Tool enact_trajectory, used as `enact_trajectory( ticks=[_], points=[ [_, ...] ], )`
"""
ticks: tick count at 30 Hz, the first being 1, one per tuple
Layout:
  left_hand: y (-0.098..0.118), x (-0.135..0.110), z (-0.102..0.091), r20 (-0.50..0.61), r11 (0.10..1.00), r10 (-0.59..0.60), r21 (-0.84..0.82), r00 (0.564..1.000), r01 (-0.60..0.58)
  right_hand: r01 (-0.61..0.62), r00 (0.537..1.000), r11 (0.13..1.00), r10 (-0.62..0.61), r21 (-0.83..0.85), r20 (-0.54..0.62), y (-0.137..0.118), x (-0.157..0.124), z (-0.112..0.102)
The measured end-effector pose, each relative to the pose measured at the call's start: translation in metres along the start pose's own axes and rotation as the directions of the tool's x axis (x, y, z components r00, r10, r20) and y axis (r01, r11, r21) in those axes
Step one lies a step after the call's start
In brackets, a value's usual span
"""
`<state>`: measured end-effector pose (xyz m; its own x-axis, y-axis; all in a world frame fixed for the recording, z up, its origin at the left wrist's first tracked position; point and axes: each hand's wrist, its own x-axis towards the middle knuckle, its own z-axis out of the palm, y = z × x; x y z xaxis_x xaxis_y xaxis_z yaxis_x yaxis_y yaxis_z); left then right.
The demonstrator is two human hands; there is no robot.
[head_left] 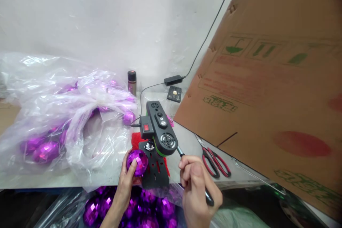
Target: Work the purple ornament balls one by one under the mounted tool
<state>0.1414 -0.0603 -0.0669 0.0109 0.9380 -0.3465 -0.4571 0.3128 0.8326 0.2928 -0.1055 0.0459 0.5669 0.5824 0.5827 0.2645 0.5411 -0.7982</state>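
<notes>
My left hand (125, 178) is closed around a shiny purple faceted ball ornament (138, 162), thumb on its near side. The ball is at the left edge of a black slotted base plate (155, 175). Above that plate stands a small black machine (162, 128) with round vents, green edging and a red switch (146, 127). My right hand (199, 188) grips a black-handled lever (209, 198); its metal shaft reaches up to the machine's near right end. Whether the shaft is fixed to the machine, I cannot tell.
Left, a clear plastic bag (107, 149) holds purple balls. More purple balls (132, 208) lie below the table edge. Red-handled scissors (217, 162) rest beside a large cardboard box (262, 96). Behind stand a dark bottle (131, 82), power adapter (173, 79) and small black scale-like device (174, 93).
</notes>
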Motion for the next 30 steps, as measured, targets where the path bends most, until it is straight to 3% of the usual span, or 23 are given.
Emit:
enact_trajectory(
  ticks=[4, 9, 15, 19, 26, 30],
  points=[
    [-0.011, 0.011, 0.002, -0.018, 0.985, 0.124, 0.126, 0.992, -0.121, 0.002, 0.999, 1.000, -0.002, -0.004, 0.033, 0.000, 0.000, -0.002],
    [-0.029, 0.013, 0.004, 0.042, 0.884, 0.322, 0.344, 0.946, -0.316, 0.025, 0.999, 1.000, -0.025, -0.008, 0.037, 0.000, 0.000, -0.002],
    [-0.043, 0.011, 0.003, 0.141, 0.715, 0.383, 0.581, 0.913, -0.390, 0.003, 0.999, 1.000, -0.002, -0.023, 0.035, 0.001, -0.002, -0.004],
    [-0.043, 0.007, 0.007, 0.248, 0.617, 0.431, 0.621, 0.868, -0.484, 0.003, 0.999, 1.000, -0.002, -0.023, 0.036, 0.002, -0.003, -0.005],
    [-0.038, 0.009, 0.012, 0.372, 0.564, 0.398, 0.622, 0.839, -0.543, 0.003, 1.000, 0.999, -0.003, -0.034, 0.013, -0.007, 0.003, -0.001],
    [-0.038, 0.014, 0.011, 0.386, 0.590, 0.385, 0.596, 0.838, -0.545, -0.009, 1.000, 1.000, 0.009, -0.017, 0.003, -0.009, 0.006, 0.001]
  ],
)
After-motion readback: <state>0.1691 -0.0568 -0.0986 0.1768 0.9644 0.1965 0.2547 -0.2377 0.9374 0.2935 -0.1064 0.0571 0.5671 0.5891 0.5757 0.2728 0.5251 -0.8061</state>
